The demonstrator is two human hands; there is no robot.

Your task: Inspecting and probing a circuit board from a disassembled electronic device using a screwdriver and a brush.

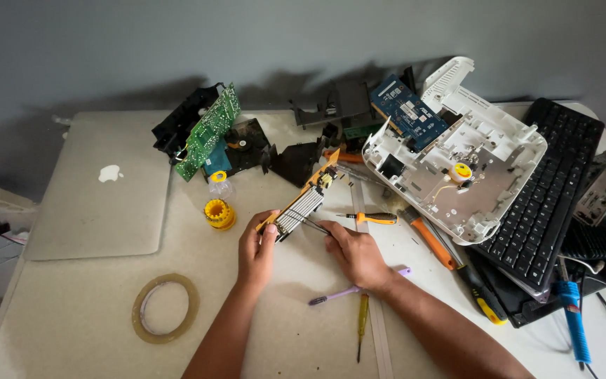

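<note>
My left hand point(257, 253) grips the near end of a small tan circuit board with a ribbed metal heat sink point(303, 205), held tilted above the table. My right hand point(355, 254) holds a thin dark tool point(311, 224) whose tip touches the heat sink. An orange-handled screwdriver point(373, 218) lies just beyond my right hand. Under my right wrist lie a purple tool point(338, 294) and a slim yellow screwdriver point(362, 324).
A closed silver laptop point(99, 189) lies at the left, a tape roll point(165, 307) in front of it. A yellow spool point(219, 214), green circuit board point(208, 130), black plastic parts, white device shell point(457, 151), black keyboard point(552, 182) and blue soldering iron point(573, 319) crowd the table.
</note>
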